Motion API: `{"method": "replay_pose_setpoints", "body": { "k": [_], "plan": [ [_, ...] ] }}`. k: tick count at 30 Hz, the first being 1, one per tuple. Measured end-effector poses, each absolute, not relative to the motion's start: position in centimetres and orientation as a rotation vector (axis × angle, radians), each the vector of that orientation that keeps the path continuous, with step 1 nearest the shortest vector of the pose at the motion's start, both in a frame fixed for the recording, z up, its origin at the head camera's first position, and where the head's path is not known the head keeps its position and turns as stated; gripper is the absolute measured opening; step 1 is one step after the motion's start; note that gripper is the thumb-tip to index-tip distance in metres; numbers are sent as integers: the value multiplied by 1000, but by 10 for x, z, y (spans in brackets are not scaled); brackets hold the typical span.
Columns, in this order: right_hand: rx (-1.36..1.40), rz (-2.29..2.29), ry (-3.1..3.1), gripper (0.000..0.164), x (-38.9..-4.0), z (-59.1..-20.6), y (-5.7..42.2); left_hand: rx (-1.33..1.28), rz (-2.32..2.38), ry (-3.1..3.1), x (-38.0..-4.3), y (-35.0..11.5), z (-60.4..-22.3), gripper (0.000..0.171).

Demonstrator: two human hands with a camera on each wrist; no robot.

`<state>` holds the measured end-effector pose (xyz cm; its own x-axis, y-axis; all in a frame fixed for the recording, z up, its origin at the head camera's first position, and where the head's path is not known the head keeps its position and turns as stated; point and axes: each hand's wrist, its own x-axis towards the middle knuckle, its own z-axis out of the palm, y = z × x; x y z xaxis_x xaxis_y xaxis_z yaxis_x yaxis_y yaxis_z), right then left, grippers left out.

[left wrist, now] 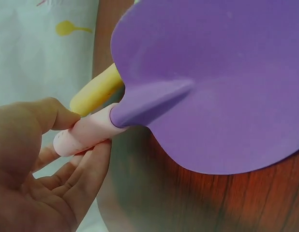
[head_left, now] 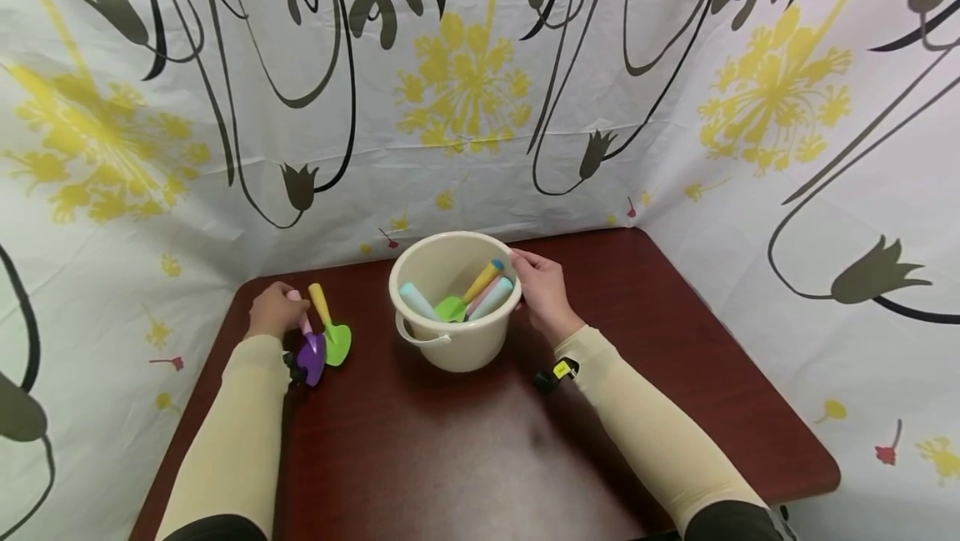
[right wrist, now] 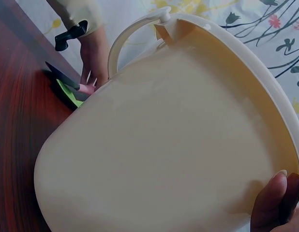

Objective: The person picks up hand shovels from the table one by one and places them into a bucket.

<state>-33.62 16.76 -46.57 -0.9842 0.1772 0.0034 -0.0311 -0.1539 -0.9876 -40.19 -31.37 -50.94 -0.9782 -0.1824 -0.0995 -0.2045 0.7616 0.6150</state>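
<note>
At the table's left side my left hand (head_left: 272, 312) pinches the pink handle of a toy trowel with a purple blade (head_left: 311, 358). In the left wrist view, thumb and fingers lie on either side of that pink handle (left wrist: 86, 131). Right beside it lies a second toy trowel with a yellow handle and green blade (head_left: 337, 344). My right hand (head_left: 546, 295) grips the rim of a cream bucket (head_left: 468, 349). Several toy garden tools stand inside, showing light blue handles (head_left: 417, 301), a yellow handle (head_left: 482, 281) and a green blade (head_left: 452, 308); their lower ends are hidden.
The bucket's handle (head_left: 423, 341) hangs down at its front left. Under everything is a dark red-brown table (head_left: 420, 458) with rounded corners. A patterned white cloth (head_left: 465, 182) hangs behind the table and along both sides.
</note>
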Motion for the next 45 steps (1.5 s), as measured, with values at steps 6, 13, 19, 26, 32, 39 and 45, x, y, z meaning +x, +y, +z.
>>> {"method": "replay_pose_setpoints", "body": {
  "k": [6, 13, 19, 26, 32, 39, 45],
  "plan": [
    [-166, 2287, -1945, 35, -336, -466, 168, -304, 1096, 2970, -398, -315, -510, 55],
    [-176, 2282, -1952, 36, -337, -466, 168, -289, 1130, 3041, -393, -313, -508, 57],
    [-184, 2273, -1949, 34, -337, -466, 168, -289, 1159, 3083, -389, -310, -503, 58],
    [-174, 2273, -1945, 34, -337, -467, 168, -285, 1218, 3114, -382, -307, -496, 63],
    [-174, 2270, -1954, 35, -337, -465, 168, -262, 1271, 3169, -376, -304, -491, 57],
    [-178, 2267, -1958, 34, -336, -464, 167, -238, 1364, 3166, -368, -298, -480, 56],
    [-183, 2263, -1960, 35, -336, -464, 166, -170, 1474, 3156, -364, -289, -462, 55]
  ]
}}
